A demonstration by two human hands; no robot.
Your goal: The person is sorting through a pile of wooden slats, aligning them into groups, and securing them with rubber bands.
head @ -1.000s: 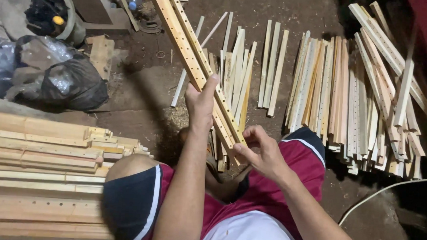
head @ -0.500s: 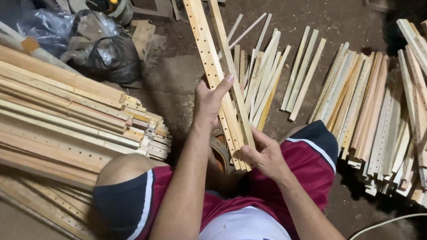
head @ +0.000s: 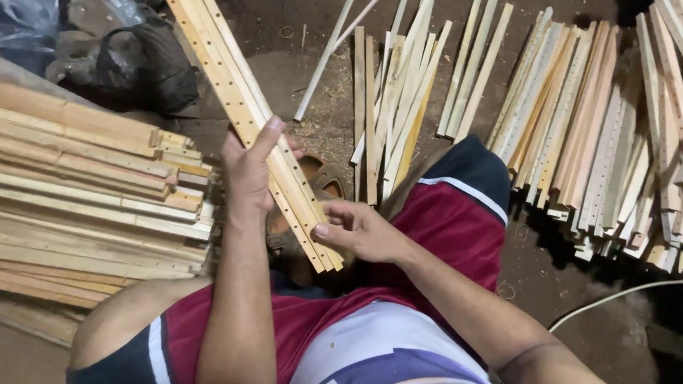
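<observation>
Small woodworking workshop. Evidence: bare dirt floor [head: 293, 75] with sawdust; stacked pale wooden battens [head: 80, 204] at 9 o'clock; rows of drilled light wooden slats [head: 590, 134] at 2 o'clock.

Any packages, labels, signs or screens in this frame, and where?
Plastic bags: top left on the ground, behind the stacked wooden slats; crumpled, dark grey and clear, no label readable.
No labels, signs or screens visible.
</observation>
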